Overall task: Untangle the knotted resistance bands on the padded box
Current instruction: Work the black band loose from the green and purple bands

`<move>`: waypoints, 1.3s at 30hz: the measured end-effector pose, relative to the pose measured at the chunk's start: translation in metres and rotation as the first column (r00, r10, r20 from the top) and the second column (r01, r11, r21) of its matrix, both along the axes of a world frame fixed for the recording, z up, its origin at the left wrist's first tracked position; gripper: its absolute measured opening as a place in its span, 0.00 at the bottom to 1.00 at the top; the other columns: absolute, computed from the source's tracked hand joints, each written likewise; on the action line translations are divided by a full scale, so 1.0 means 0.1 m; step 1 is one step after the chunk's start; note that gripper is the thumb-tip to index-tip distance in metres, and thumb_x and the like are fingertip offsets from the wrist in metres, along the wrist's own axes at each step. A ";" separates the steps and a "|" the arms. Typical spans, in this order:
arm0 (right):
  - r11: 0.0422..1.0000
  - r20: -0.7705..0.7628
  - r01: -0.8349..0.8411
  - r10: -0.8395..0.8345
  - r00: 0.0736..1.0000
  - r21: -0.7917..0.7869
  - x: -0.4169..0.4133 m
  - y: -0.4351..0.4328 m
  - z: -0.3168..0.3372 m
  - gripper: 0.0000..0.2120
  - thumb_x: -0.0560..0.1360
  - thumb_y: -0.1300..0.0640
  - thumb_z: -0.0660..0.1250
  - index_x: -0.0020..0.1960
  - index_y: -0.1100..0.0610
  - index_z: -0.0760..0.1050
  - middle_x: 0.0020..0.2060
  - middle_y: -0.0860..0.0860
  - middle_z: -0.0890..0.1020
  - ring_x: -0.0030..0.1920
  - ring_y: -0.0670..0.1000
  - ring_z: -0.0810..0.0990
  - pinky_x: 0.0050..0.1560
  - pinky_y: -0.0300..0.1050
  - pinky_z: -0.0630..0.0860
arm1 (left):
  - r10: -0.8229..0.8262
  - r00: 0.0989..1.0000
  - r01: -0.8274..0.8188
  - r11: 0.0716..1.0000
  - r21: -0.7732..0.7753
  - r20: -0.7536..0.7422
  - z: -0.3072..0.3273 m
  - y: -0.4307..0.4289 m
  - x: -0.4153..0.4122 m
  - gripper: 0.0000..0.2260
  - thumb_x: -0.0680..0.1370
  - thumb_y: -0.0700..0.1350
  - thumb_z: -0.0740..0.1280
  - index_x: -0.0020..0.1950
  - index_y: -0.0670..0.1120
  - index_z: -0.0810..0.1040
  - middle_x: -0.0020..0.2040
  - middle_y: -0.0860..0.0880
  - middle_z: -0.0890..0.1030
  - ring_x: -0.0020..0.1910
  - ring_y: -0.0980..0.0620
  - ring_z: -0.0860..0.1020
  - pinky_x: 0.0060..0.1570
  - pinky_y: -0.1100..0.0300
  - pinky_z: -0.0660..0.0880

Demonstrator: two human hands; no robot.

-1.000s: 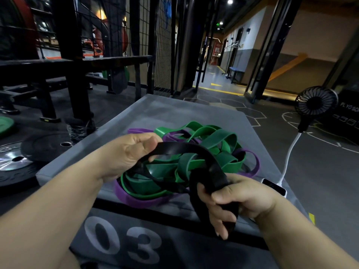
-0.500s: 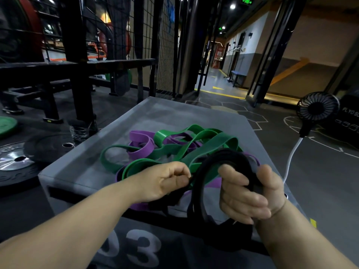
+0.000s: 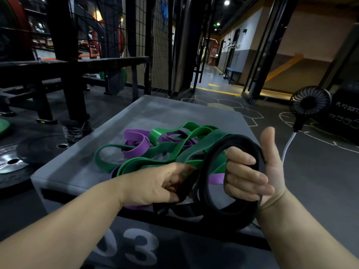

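Note:
A tangle of green bands (image 3: 165, 150) and purple bands (image 3: 136, 142) lies on the grey padded box (image 3: 165, 113). A black band (image 3: 233, 212) is coiled into loops at the box's near edge. My right hand (image 3: 252, 175) has its fingers curled through the black coil, thumb pointing up. My left hand (image 3: 155, 185) pinches a lower strand of the black band just left of the coil, over the near end of the tangle.
The box front shows "03" (image 3: 128, 247). Weight plates (image 3: 17, 158) lie on the floor to the left beside a black rack (image 3: 64, 74). A small fan (image 3: 309, 100) with a white cable stands to the right. A corridor opens beyond.
The black band has been wound into a round coil on my right hand, which turned palm-in with thumb up. My left hand dropped lower on the black strand. The green and purple tangle has spread out.

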State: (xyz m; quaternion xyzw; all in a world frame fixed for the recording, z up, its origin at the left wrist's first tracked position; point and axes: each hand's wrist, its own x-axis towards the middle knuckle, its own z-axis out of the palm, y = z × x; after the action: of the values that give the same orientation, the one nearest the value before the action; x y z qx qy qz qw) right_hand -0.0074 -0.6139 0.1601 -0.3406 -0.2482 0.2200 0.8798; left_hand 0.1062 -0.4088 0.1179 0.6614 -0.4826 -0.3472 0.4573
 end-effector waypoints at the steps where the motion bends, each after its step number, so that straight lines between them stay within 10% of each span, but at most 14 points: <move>1: 1.000 -0.006 -0.013 0.013 1.000 -0.005 0.00 0.02 -0.01 0.27 0.74 0.31 0.59 0.39 0.55 0.62 0.25 0.50 0.73 0.19 0.45 0.65 0.28 0.40 0.71 | -0.017 0.999 0.016 1.000 -0.019 -0.045 0.00 -0.01 -0.02 0.28 0.75 0.31 0.65 0.72 0.48 0.65 0.67 0.45 0.76 0.66 0.51 0.74 0.64 0.58 0.71; 5: 0.996 -0.045 -0.081 0.079 0.996 -0.036 0.03 0.13 -0.09 0.28 0.72 0.29 0.58 0.39 0.55 0.66 0.30 0.51 0.82 0.20 0.48 0.69 0.28 0.39 0.75 | -0.086 0.931 0.018 0.982 -0.190 -0.355 0.00 -0.06 -0.14 0.28 0.70 0.45 0.72 0.68 0.44 0.69 0.63 0.48 0.79 0.65 0.48 0.74 0.66 0.52 0.69; 9: 0.985 -0.073 -0.120 0.111 0.991 -0.123 0.03 0.24 -0.17 0.29 0.71 0.26 0.56 0.38 0.53 0.66 0.27 0.47 0.80 0.21 0.45 0.77 0.26 0.37 0.73 | -0.022 0.947 -0.080 0.951 -0.300 -0.321 0.03 -0.12 -0.21 0.43 0.63 0.63 0.77 0.69 0.41 0.67 0.64 0.45 0.75 0.67 0.46 0.72 0.68 0.52 0.69; 18: 0.976 -0.130 -0.116 0.093 0.987 -0.183 0.13 0.19 -0.23 0.32 0.66 0.23 0.57 0.38 0.53 0.73 0.26 0.46 0.80 0.22 0.43 0.77 0.27 0.37 0.74 | 0.214 0.959 -0.262 0.922 -0.286 -0.189 0.05 -0.22 -0.26 0.26 0.65 0.50 0.76 0.60 0.45 0.77 0.55 0.49 0.83 0.59 0.50 0.79 0.62 0.53 0.74; 24: 0.843 -0.134 0.296 -0.391 0.910 -0.449 0.07 0.22 -0.10 0.35 0.50 0.21 0.65 0.30 0.55 0.74 0.18 0.47 0.68 0.18 0.46 0.68 0.26 0.39 0.71 | 0.367 0.883 -0.447 0.848 -0.284 -0.293 0.03 -0.24 -0.26 0.21 0.68 0.51 0.75 0.55 0.41 0.77 0.51 0.36 0.82 0.48 0.42 0.82 0.48 0.50 0.79; 28: 0.803 0.000 0.404 -0.449 0.893 -0.439 0.07 0.20 -0.09 0.29 0.55 0.39 0.82 0.47 0.58 0.83 0.29 0.51 0.76 0.32 0.50 0.77 0.37 0.44 0.78 | 0.557 0.780 -0.625 0.708 -0.330 -0.284 0.07 -0.26 -0.25 0.18 0.68 0.57 0.75 0.50 0.48 0.80 0.44 0.48 0.85 0.45 0.50 0.83 0.50 0.52 0.78; 32: 0.593 0.165 0.556 -0.584 0.795 -0.583 0.09 0.22 -0.12 0.12 0.68 0.60 0.75 0.50 0.61 0.78 0.40 0.57 0.80 0.40 0.53 0.81 0.41 0.43 0.79 | 0.627 0.676 -0.737 0.591 -0.327 -0.387 0.14 -0.26 -0.26 0.13 0.68 0.56 0.71 0.46 0.50 0.78 0.36 0.50 0.82 0.33 0.50 0.81 0.42 0.50 0.78; 39: 0.461 0.218 0.698 -0.727 0.651 -0.549 0.09 0.27 -0.05 0.13 0.70 0.48 0.64 0.41 0.58 0.81 0.32 0.54 0.80 0.30 0.49 0.77 0.33 0.41 0.76 | 0.606 0.665 -0.744 0.586 -0.320 -0.436 0.19 -0.22 -0.21 0.06 0.75 0.47 0.70 0.48 0.47 0.77 0.33 0.51 0.80 0.30 0.50 0.79 0.37 0.52 0.78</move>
State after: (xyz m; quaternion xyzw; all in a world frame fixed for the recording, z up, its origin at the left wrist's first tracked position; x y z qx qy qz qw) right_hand 0.0016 -0.5866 0.1550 -0.6618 0.0189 -0.0939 0.7436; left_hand 0.0847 -0.4308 0.1365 0.6060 -0.1904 -0.1057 0.7651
